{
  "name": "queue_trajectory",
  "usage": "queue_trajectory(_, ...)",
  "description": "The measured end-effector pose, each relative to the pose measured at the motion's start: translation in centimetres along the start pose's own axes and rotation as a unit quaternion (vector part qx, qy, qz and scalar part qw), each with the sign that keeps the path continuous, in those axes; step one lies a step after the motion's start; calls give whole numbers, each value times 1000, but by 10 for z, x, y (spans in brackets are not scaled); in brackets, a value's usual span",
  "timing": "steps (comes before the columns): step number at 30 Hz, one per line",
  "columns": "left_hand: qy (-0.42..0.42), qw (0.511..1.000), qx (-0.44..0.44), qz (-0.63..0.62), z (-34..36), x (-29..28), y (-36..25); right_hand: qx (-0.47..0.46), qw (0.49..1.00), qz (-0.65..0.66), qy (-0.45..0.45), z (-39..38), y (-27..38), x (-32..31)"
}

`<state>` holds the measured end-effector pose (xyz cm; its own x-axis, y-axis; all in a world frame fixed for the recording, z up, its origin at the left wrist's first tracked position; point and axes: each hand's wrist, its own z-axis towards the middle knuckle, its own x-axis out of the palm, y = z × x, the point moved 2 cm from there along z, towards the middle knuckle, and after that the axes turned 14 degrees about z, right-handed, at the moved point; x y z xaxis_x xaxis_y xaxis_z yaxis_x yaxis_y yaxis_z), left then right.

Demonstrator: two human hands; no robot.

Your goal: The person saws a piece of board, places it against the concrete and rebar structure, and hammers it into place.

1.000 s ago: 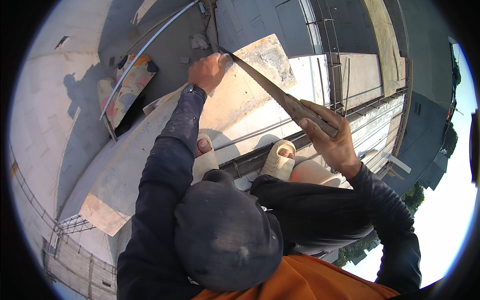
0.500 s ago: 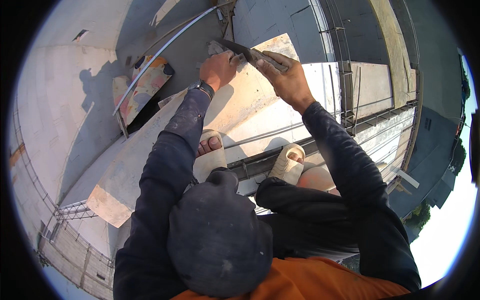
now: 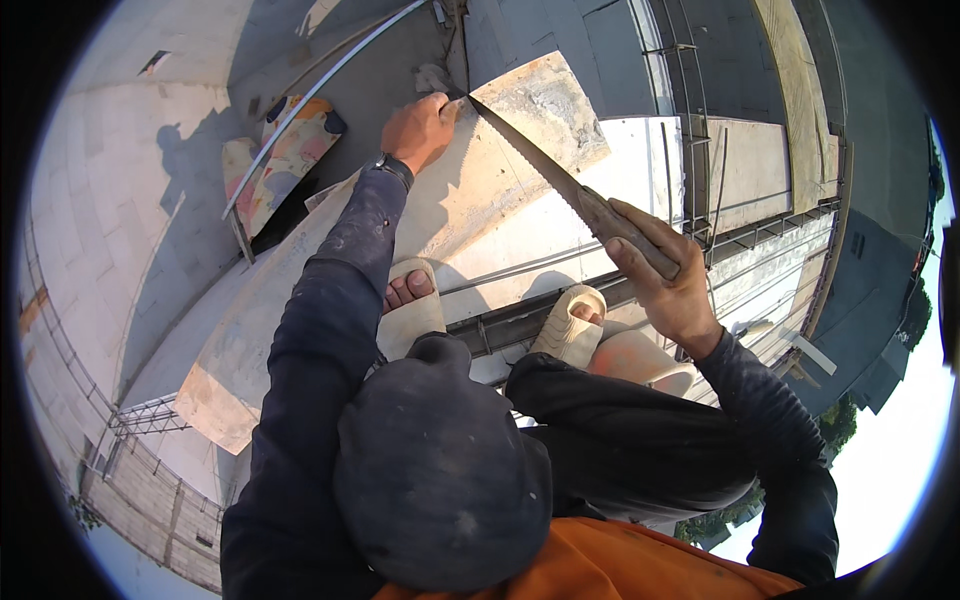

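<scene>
Sunlit, one long board [image 3: 490, 180] runs near-left to far-right under one saw [image 3: 565, 185], held by the right hand [image 3: 665, 285]; the left hand [image 3: 420, 132] curls at its far-left edge, grip unclear, two sandals [image 3: 567, 332] nearer.

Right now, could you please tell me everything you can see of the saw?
The saw has a dark, metal-looking blade, toothed along its lower edge, and a worn brownish handle gripped in the right hand. It slants up and left over the pale board, the blade's far end close to the left hand. Whether it touches the board is unclear.
</scene>
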<state>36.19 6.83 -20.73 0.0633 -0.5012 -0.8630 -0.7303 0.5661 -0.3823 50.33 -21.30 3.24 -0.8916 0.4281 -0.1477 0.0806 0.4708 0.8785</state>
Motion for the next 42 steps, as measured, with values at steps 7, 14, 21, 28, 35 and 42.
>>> queue_trajectory(7,61,997,43,-21,4,16,-22,42,998,-22,-34,126,-31,47)
queue_trajectory(14,-8,1000,26,11,15,6,0,32,999,13,-10,35,-1,10)
queue_trajectory(21,-16,998,44,-38,8,12,-14,51,998,0,-23,98,-24,45)
queue_trajectory(28,-19,1000,20,-2,9,0,-11,28,999,-26,2,27,-9,10)
queue_trajectory(35,-19,999,36,-4,-9,-22,-32,-31,998,-41,-22,105,-44,32)
queue_trajectory(42,-15,997,-26,-65,11,-67,57,-94,993,-70,24,156,-7,98)
